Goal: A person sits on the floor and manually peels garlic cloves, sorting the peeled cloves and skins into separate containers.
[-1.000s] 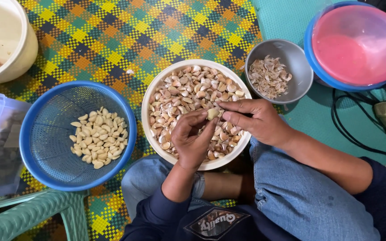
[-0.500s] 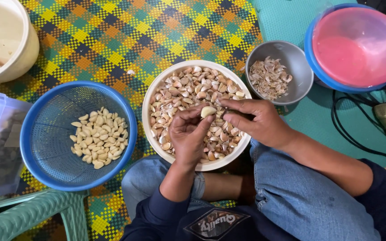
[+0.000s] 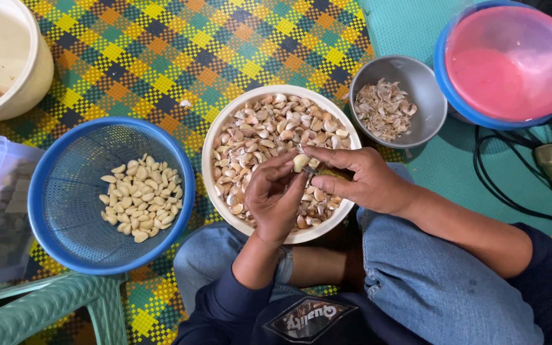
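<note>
Both hands over the white bowl (image 3: 220, 191) of unpeeled garlic cloves, meeting at one clove (image 3: 299, 162). My left hand (image 3: 275, 199) comes up from below, fingers curled narrow, thumb and fingertips pinching the clove's lower side. My right hand (image 3: 359, 181) comes in from the right, closed around what looks like a small blade with a dark handle (image 3: 328, 172); can't tell the tool for sure, it's mostly hidden. Clove sits between the two hands, just above the bowl's middle, long axis roughly up-down in view; left hand carries it, right only touches at the tip. Blue colander (image 3: 65, 211) with peeled cloves lies well to the left, so left hand is the nearer one to it. Grey metal bowl (image 3: 426, 96) with skins sits up-right, nearer my right hand. Pink-lidded blue tub (image 3: 512, 64) further right, all on the checked woven mat (image 3: 161, 57).
</note>
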